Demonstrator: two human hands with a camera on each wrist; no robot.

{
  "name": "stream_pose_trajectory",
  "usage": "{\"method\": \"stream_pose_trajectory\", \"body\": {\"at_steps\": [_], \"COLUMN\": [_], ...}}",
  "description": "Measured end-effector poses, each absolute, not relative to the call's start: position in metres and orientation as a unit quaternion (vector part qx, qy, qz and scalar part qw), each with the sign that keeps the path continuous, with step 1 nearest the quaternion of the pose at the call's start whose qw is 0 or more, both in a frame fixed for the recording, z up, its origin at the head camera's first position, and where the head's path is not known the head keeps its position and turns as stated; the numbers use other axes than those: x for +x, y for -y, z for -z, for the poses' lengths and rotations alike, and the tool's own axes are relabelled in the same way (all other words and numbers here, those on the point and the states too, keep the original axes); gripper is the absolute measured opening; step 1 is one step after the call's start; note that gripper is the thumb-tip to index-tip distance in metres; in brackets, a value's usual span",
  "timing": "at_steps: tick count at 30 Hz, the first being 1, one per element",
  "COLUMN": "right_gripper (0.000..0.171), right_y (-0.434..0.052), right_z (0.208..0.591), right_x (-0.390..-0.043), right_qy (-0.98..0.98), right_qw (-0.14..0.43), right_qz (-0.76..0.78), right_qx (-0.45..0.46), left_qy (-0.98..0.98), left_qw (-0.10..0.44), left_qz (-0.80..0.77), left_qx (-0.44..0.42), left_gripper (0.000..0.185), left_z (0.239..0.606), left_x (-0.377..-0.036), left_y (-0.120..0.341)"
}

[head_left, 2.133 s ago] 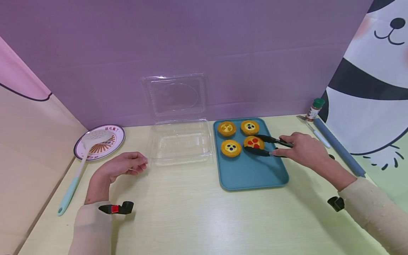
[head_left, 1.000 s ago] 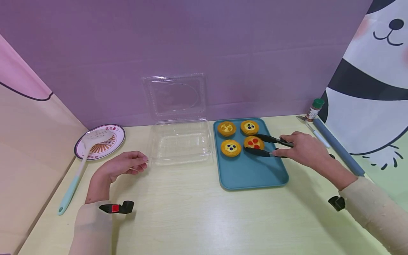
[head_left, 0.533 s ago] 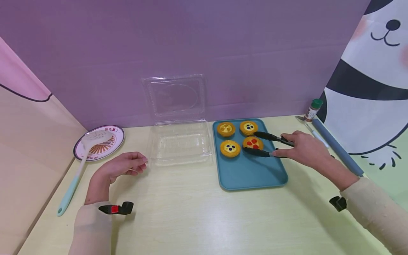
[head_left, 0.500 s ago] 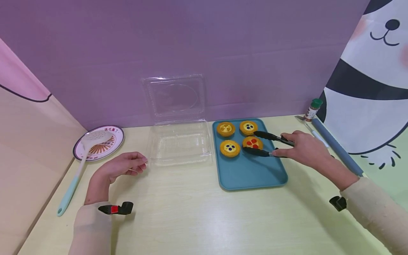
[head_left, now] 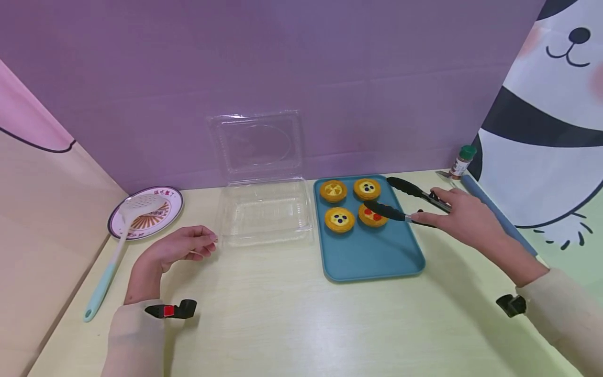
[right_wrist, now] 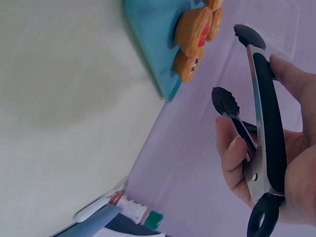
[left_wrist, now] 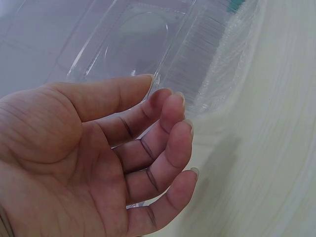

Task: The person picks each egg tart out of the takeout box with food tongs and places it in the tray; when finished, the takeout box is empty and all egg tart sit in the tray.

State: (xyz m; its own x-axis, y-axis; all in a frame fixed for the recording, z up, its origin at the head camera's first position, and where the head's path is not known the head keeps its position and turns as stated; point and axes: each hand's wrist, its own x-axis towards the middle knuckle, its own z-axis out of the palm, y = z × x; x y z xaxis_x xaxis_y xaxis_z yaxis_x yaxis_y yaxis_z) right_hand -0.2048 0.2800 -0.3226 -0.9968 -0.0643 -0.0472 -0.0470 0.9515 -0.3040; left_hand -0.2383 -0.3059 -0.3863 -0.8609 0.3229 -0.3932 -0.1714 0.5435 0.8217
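Note:
My left hand [head_left: 181, 246] is at the near left corner of a clear plastic clamshell box [head_left: 264, 209], thumb and forefinger pinching its rim; the other fingers curve loosely. The lid stands raised against the purple backdrop. In my right hand [head_left: 471, 217] I hold black-tipped tongs [head_left: 386, 210], spread apart with nothing between their tips. They hover above the right side of a blue tray [head_left: 372, 259]. One tong tip partly covers the red-dotted egg tart [head_left: 373, 220]. Beside it sit a blueberry tart [head_left: 339, 220], another blueberry tart [head_left: 367, 189] and a yellow-topped tart [head_left: 333, 191].
At the left, a white skimmer [head_left: 136, 207] with a mint handle lies across a patterned plate [head_left: 171, 209]. A green-capped shaker bottle [head_left: 461, 162], a knife with a white handle [right_wrist: 94, 207] and a blue-grey roll [head_left: 506, 222] line the right edge.
The tongs have come off the red-dotted tart, rising and shifting right with my right hand, their tips now wider apart. All tarts stay on the tray. My left hand has not moved.

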Motion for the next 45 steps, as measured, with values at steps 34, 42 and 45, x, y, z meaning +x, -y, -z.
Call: {"method": "stream_pose_trajectory", "body": {"at_steps": [34,42,45], "right_gripper": [0.096,0.068,0.07], "right_y": [-0.355,-0.354,-0.354], "right_z": [0.397,0.402,0.402], "right_x": [-0.181,-0.181,-0.181], "right_qy": [-0.987,-0.989,-0.989], "right_qw": [-0.031,-0.045,-0.043], "right_qz": [0.136,0.119,0.116], "right_qx": [0.08,0.081,0.084], "left_qy": [-0.838,-0.837,-0.837], "left_qw": [0.261,0.263,0.263], "left_qz": [-0.477,-0.478,-0.479], "left_qx": [0.047,0.044,0.043], "left_gripper": [0.04,0.041,0.041], "left_z": [0.387,0.387,0.387], "left_x": [-0.24,-0.24,-0.24], "left_y": [0.307,0.307,0.307]}}
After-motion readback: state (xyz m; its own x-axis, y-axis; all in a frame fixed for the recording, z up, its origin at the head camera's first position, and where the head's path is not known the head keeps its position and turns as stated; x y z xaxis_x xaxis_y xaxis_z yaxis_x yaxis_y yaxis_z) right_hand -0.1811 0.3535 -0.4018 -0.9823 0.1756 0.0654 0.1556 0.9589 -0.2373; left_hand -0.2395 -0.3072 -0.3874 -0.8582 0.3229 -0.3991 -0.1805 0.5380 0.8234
